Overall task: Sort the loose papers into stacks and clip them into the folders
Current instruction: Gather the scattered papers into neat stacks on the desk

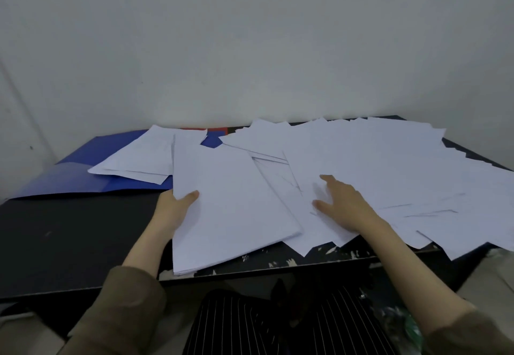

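Many white sheets, loose and overlapping, spread over the dark table (69, 232). Left hand (173, 210) gripping the left edge of a squared stack of papers (225, 210), thumb on top, fingers hidden below the sheets. Long axis of this stack running away from the grip toward the wall, leaning a little to the left at the far end; near short edge hanging just over the table edge. Right hand (340, 201) lying flat with straight, spread fingers on the loose papers (389, 165), just to the right of the gripped stack, pressing and not grasping anything. Loose sheets pointing in many directions, fanned out to the right of this hand and beyond it up to the wall. Blue folder (83, 171) lying open and flat, to the left of and beyond the gripping hand. On the folder a small pile of sheets (139, 157), its long axis turned diagonally; clipped or not, cannot tell. Red edge (218, 131) showing beyond the gripped stack, mostly covered by paper.
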